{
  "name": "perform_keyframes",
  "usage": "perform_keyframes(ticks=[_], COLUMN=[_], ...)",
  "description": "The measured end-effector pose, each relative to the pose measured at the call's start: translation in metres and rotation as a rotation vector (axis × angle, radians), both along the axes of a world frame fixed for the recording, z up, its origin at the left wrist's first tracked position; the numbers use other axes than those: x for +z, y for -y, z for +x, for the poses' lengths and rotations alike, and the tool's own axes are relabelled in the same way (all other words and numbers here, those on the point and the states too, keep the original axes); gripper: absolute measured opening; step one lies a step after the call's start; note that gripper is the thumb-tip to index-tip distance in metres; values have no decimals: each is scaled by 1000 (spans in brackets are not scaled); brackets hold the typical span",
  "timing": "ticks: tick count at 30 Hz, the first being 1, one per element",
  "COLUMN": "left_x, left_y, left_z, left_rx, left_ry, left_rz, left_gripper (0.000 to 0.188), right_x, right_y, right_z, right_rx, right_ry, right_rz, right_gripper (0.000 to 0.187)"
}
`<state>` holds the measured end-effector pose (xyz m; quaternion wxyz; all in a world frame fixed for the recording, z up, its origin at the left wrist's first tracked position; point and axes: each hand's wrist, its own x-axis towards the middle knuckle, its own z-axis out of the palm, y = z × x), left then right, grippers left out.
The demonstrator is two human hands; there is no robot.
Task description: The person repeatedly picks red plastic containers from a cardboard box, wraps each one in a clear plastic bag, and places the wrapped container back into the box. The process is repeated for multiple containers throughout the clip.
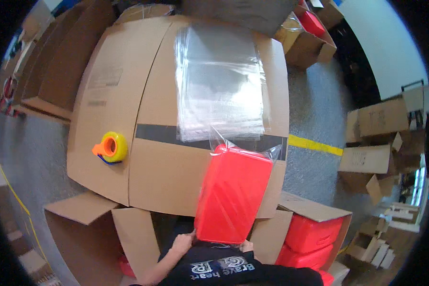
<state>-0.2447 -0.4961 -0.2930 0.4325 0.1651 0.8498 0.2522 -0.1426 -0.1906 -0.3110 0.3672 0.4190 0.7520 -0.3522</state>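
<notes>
Currently, left hand (182, 243) is gripping the clear bag (273, 153) at the near-left corner of the red case (233, 195); right hand (246, 246) is sitting at the near-right corner, mostly hidden, can't tell its grip. Case is lying inside the bag, just ahead of both hands, overhanging the surface's near edge. Reads as a bagging step; next move is probably calling for both hands drawing the near end snug. Open cartons are flanking the hands, right one holding more red cases (314, 233). Ahead-left, a yellow tape roll (122, 145) is resting on the cardboard surface (167, 176). Straight ahead, stacked clear bags (219, 81) are lying flat. Beyond, right of the hands, a yellow line (314, 144) is crossing gray floor (314, 114) toward piled boxes (383, 117).
</notes>
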Motion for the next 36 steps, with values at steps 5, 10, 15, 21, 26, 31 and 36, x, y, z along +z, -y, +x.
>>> perform_keyframes(ticks=[5,10,15,21,26,31,36], left_x=[-31,26,107,157,282,326,237], left_y=[17,-7,-121,-102,-42,-41,42], left_z=[-3,-105,-159,-182,-123,9,116], left_rx=[-445,228,540,1067,1001,1219,1735], left_ry=[193,-261,-962,-558,-1255,-1547,-1409], left_rz=[-86,-84,13,181,-250,-547,-298], left_gripper=[39,59,74,86,90,62,54], right_x=[-9,-38,-99,-76,3,58,62], right_y=[-33,-124,-78,8,73,176,302], right_z=[-15,-123,-259,-316,-326,-334,-268], right_rx=[408,1042,-701,-371,42,555,829], right_ry=[-388,-263,-304,-358,-242,-116,3], right_rz=[-114,-388,-604,-877,-932,-929,-889], right_gripper=[29,46,50,52,53,55,57])
